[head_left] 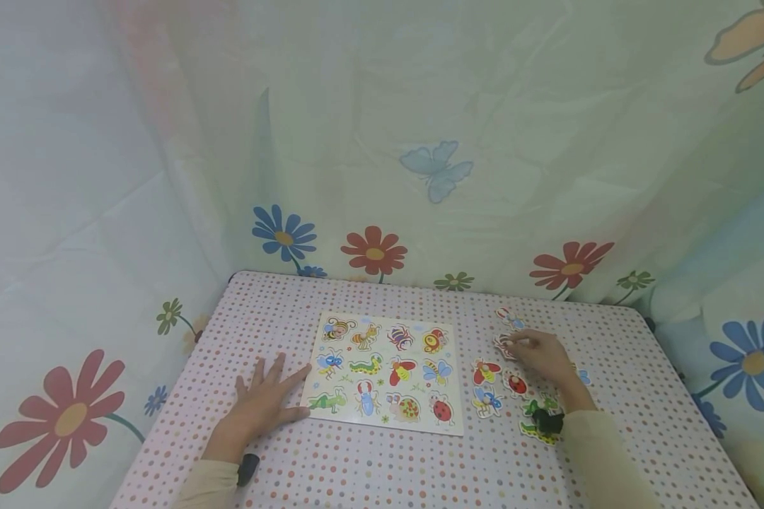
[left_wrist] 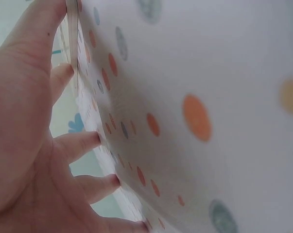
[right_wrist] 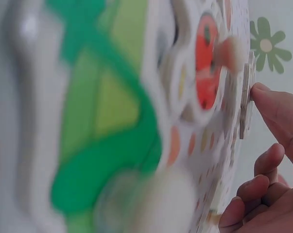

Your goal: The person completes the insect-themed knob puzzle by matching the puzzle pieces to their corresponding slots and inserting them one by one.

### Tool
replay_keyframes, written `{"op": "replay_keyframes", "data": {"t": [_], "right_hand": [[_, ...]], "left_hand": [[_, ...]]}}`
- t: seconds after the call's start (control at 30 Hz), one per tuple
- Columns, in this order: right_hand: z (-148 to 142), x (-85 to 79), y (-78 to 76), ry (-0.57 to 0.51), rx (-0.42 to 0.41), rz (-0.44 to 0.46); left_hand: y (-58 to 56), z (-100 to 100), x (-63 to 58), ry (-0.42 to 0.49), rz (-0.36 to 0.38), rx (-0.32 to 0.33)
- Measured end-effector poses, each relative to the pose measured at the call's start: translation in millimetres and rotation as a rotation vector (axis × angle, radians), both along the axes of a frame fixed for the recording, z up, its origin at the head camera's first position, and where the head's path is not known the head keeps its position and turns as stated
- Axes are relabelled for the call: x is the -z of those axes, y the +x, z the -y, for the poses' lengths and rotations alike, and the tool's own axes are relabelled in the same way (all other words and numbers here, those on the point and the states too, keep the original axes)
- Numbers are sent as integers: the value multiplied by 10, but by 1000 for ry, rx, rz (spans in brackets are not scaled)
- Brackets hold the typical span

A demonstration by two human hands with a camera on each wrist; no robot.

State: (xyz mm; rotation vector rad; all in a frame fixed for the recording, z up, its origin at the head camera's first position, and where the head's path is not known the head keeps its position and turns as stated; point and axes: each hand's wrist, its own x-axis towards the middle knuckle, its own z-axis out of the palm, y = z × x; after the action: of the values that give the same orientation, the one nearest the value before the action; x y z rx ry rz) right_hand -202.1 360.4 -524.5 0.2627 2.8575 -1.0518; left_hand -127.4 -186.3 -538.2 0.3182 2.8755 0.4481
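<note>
Well, the right hand (head_left: 537,357) had its thumb and finger pinching a small bug piece (head_left: 502,346) at the far side of the dotted table (head_left: 369,474), to the right of the bug board (head_left: 382,385), but I could not tell if that piece was up off the table. The left hand (head_left: 261,403) lay with its fingers spread wide, its thumb and pointer touching the board's edge. It looked like the picking-up step, and I think the next move called for a snug pinch and a careful lift, without bumping the ladybug piece (head_left: 516,385) nearby.
</note>
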Motion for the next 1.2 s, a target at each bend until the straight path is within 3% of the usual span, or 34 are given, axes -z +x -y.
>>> {"op": "replay_keyframes", "data": {"t": [0.33,0.67,1.0,1.2], "right_hand": [[263,-50,-66,-36,-105,-46],[513,16,-214,-81,-118,-23],[787,-46,-273,-41,-204,-113],[955,-57,-322,-92,-256,-123]], "left_hand": [[5,13,-4,6,-4,7],[-2,8,2,-2,6,1],[4,14,1,4,-1,3],[5,12,14,9,13,-2]]}}
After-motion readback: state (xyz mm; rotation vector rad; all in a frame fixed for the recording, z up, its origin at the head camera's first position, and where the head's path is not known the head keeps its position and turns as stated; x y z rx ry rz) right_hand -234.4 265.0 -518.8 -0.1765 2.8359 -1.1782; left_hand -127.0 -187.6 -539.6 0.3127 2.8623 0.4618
